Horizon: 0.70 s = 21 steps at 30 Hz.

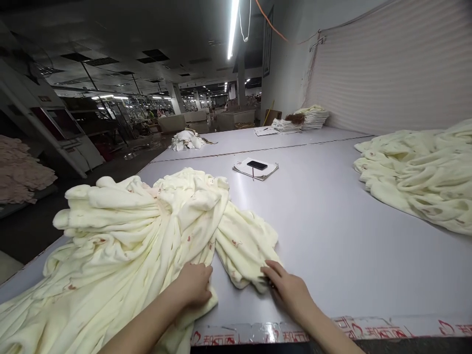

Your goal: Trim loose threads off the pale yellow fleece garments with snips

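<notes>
A large heap of cream fleece cloth [140,231] with small pink prints lies on the grey table [332,236], spilling over its left edge. My left hand [193,284] is closed on a fold of this cloth near the front edge. My right hand [287,290] rests on the table with its fingers pinching the corner of a cloth flap that spreads to the right of the heap.
A second pile of the same cream cloth [420,172] lies at the right. A black phone [257,165] sits on papers mid-table. Folded stacks [306,118] stand at the far end by the wall. Red-printed tape [368,327] lines the front edge.
</notes>
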Available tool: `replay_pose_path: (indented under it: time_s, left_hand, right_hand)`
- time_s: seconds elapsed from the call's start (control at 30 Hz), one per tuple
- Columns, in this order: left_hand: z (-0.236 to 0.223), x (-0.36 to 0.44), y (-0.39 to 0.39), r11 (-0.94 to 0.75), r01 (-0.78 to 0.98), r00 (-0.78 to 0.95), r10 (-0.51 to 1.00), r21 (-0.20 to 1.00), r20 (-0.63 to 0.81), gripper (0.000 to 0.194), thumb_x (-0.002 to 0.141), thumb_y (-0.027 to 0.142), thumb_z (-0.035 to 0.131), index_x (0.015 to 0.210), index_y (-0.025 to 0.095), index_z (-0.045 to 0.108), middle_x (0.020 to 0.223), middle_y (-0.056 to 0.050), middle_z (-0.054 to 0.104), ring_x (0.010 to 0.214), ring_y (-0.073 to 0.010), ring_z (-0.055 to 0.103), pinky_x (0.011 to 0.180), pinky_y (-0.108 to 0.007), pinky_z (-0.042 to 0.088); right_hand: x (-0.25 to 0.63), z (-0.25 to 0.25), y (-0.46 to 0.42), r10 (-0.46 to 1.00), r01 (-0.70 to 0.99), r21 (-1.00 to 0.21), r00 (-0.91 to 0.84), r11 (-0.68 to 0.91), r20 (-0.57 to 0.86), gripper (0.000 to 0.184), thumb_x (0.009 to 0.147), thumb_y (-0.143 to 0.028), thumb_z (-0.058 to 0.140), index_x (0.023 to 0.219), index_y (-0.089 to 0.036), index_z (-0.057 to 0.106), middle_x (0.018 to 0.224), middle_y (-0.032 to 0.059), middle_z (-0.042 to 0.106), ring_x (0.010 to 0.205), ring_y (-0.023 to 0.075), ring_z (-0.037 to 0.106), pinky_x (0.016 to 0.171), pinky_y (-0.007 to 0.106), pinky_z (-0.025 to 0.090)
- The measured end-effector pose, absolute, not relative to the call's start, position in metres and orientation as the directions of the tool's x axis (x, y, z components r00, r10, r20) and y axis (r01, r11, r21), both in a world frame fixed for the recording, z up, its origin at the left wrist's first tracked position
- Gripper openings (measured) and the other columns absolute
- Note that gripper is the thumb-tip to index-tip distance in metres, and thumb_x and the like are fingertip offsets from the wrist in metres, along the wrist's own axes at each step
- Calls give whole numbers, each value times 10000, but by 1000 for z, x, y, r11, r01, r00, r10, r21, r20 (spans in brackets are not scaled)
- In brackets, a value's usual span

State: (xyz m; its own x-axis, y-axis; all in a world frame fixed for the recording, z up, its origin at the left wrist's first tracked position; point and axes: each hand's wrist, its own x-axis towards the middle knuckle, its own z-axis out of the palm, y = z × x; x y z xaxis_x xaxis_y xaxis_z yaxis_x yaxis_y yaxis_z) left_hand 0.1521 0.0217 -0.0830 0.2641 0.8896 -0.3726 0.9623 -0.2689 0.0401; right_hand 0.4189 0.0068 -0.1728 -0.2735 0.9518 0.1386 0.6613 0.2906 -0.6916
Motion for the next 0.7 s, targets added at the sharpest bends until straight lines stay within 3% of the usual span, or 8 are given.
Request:
replay_pose_path:
  time_s: [0.07, 0.1, 0.17, 0.27, 0.37, 0.47, 0.57, 0.7]
  left_hand:
    - [-80, 153, 21, -291, 952, 303, 875, 91, -378, 322, 625, 274, 600, 933, 193, 651, 977, -118, 643, 869, -311, 612, 787, -416, 428]
    - [-78, 152, 19, -303, 946, 323, 866, 114, -381, 326, 635, 295, 610, 947, 211, 653, 1011, -104, 633, 902, -300, 606, 818, -409, 422]
    - [-76, 153, 14, -312, 931, 361, 863, 189, -353, 282, 671, 337, 617, 931, 236, 659, 1045, -76, 619, 973, -278, 579, 887, -392, 393]
    - [-79, 169, 4, -245, 842, 381, 901, 482, -209, 234, 745, 355, 586, 935, 222, 614, 1008, -57, 606, 951, -233, 559, 853, -336, 405]
    - [-92, 199, -2, -155, 630, 320, 945, 761, -73, 327, 731, 365, 628, 1001, 216, 518, 930, -33, 594, 811, -191, 552, 722, -283, 424]
    - [-106, 219, -3, -154, 508, 185, 980, 848, 67, 264, 759, 248, 571, 999, 220, 464, 904, -25, 584, 804, -185, 545, 724, -280, 417]
    - [-115, 220, -3, -224, 497, 86, 974, 838, 210, 287, 759, 141, 482, 1031, 226, 451, 913, -30, 566, 837, -194, 547, 719, -285, 424]
    - [-117, 210, -6, -339, 525, 114, 937, 781, 329, 343, 750, 115, 475, 1076, 219, 461, 932, -45, 547, 845, -204, 542, 740, -319, 448]
  right_hand:
    - [419, -167, 18, 985, 471, -867, -131, 159, 109, 301, 753, -232, 459, 998, -238, 635, 929, 47, 695, 679, 188, 615, 589, 283, 459]
    - [419, -162, 23, 996, 329, -942, -77, 64, 41, 238, 781, -289, 462, 944, -219, 621, 713, 17, 663, 552, 158, 560, 510, 252, 417]
    - [418, -150, 28, 990, 36, -991, -56, -126, -128, 190, 813, -366, 474, 819, -201, 568, 429, -76, 441, 346, 81, 316, 403, 207, 274]
    - [405, -136, 22, 959, -251, -929, -159, -270, -236, 189, 803, -372, 527, 743, -196, 494, 381, -136, 251, 335, 31, 116, 387, 189, 133]
    - [387, -131, 12, 946, -339, -890, -213, -305, -243, 197, 794, -378, 545, 799, -184, 511, 450, -124, 317, 343, 18, 107, 375, 190, 88]
    - [382, -131, 6, 972, -221, -951, -141, -216, -188, 214, 809, -397, 530, 870, -191, 526, 567, -82, 439, 353, 25, 184, 356, 182, 152]
    - [391, -128, 4, 1000, 167, -986, -10, -11, -13, 211, 802, -415, 539, 874, -217, 530, 745, -16, 567, 436, 75, 390, 404, 199, 337]
    - [398, -122, -4, 969, 604, -768, -31, 215, 246, 205, 816, -346, 537, 999, -254, 544, 994, 39, 596, 642, 146, 577, 528, 243, 466]
